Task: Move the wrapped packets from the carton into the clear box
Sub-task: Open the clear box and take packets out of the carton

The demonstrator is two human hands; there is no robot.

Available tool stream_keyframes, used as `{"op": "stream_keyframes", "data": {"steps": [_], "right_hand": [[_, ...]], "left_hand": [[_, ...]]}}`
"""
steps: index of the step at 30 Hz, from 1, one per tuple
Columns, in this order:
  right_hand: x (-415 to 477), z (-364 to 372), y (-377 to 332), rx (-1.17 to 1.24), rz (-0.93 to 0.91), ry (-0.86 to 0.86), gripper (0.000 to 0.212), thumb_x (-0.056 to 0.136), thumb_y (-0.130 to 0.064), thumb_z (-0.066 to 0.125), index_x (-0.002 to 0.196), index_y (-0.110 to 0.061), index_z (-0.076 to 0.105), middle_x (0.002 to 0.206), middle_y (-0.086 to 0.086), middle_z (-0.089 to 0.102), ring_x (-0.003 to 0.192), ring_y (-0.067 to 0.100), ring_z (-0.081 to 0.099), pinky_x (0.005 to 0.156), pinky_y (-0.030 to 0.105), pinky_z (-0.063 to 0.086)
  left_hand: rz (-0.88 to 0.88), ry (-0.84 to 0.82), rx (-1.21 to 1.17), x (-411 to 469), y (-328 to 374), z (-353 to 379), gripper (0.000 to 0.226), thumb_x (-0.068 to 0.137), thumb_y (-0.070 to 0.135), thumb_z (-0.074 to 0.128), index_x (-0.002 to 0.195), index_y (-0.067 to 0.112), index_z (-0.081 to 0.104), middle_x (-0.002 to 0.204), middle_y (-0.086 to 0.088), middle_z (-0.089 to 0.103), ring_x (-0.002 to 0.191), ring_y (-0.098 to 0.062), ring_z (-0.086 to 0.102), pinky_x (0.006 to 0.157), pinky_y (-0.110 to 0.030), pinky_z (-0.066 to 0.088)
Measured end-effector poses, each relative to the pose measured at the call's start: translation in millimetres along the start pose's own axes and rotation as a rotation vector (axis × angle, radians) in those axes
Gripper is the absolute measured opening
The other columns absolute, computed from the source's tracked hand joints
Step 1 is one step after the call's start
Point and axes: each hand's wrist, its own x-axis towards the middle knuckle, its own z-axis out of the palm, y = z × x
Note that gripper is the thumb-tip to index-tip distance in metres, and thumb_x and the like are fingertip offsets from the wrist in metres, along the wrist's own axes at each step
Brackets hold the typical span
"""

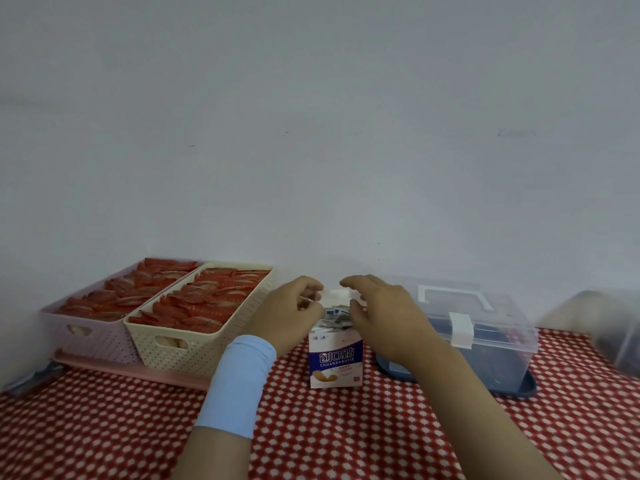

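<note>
Left hand (290,310) and right hand (381,315) curl over the open carton (336,360), pinching its flaps (blue band (239,379) on left wrist). The packets (334,315) are half hidden beneath.

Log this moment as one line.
left hand: pinches carton flap | right hand: pinches carton flap | packets: inside bandage carton | clear box: closed
</note>
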Motion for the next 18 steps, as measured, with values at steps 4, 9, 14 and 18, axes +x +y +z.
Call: {"op": "stream_keyframes", "data": {"steps": [4, 9, 14, 18], "right_hand": [[2, -1, 6, -0.225, 0.001, 0.025, 0.035, 0.096, -0.016, 0.055, 0.128, -0.028, 0.064, 0.133, -0.006, 0.052, 0.12, 0.015, 0.048, 0.108, 0.032, 0.032], [2, -3, 7, -0.364, 0.055, -0.09, 0.032, 0.1, -0.027, 0.047, 0.124, -0.034, 0.067, 0.127, -0.008, 0.062, 0.117, 0.016, 0.051, 0.111, 0.039, 0.026], [3, 4, 7, -0.298, 0.117, -0.173, 0.036, 0.101, -0.023, 0.041, 0.129, -0.03, 0.062, 0.125, -0.005, 0.066, 0.11, 0.014, 0.061, 0.12, 0.044, 0.016], [3, 8, 6, -0.092, 0.104, -0.162, 0.045, 0.098, -0.029, 0.042, 0.142, -0.022, 0.048, 0.127, 0.001, 0.066, 0.114, 0.018, 0.06, 0.116, 0.041, 0.027]], "left_hand": [[0.046, 0.014, 0.158, 4, -4, -9, 0.044, 0.089, 0.004, 0.052, 0.123, 0.031, 0.059, 0.127, 0.014, 0.051, 0.12, -0.005, 0.045, 0.099, -0.02, 0.037], [0.083, -0.081, 0.302, 4, -7, -11, 0.054, 0.087, -0.006, 0.049, 0.124, 0.031, 0.063, 0.13, 0.012, 0.051, 0.12, -0.007, 0.043, 0.103, -0.017, 0.033], [0.043, -0.143, 0.236, 2, 3, -2, 0.037, 0.098, 0.022, 0.052, 0.134, 0.028, 0.056, 0.136, 0.008, 0.052, 0.116, -0.007, 0.051, 0.084, -0.012, 0.033], [0.025, -0.234, 0.305, 2, 0, -1, 0.071, 0.077, 0.055, 0.074, 0.14, 0.029, 0.051, 0.136, 0.011, 0.047, 0.126, -0.009, 0.045, 0.097, -0.022, 0.036]]}}
